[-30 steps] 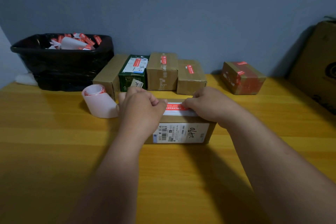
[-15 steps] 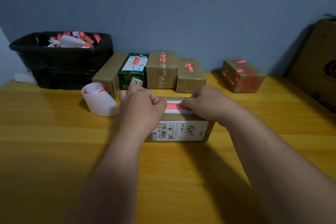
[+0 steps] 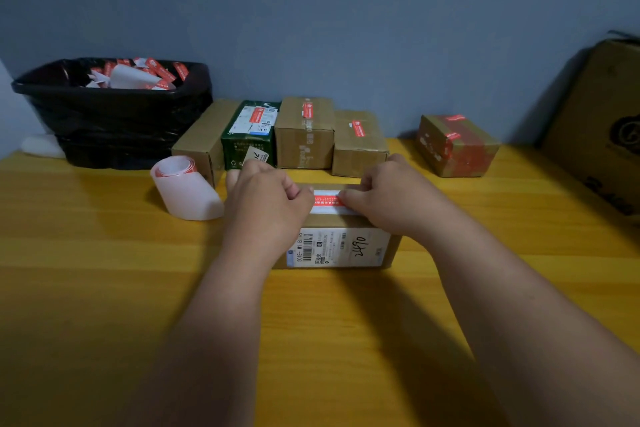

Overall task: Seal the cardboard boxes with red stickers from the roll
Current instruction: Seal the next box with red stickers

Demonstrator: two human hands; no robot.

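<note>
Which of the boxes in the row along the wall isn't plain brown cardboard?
The green box, second from the left in the row. Its neighbours are plain brown cardboard; this one is dark green, with a white label and a red sticker on top.

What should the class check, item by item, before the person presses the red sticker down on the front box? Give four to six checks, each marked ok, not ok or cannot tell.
1. Front box rests flat on the table: ok.
2. Red sticker lies across the box top: ok.
3. Left hand and right hand each hold one sticker end: ok.
4. Sticker covers the flap seam: cannot tell.
5. Backing fully peeled off: cannot tell.
6. Sticker roll within reach for the next box: ok.
</note>
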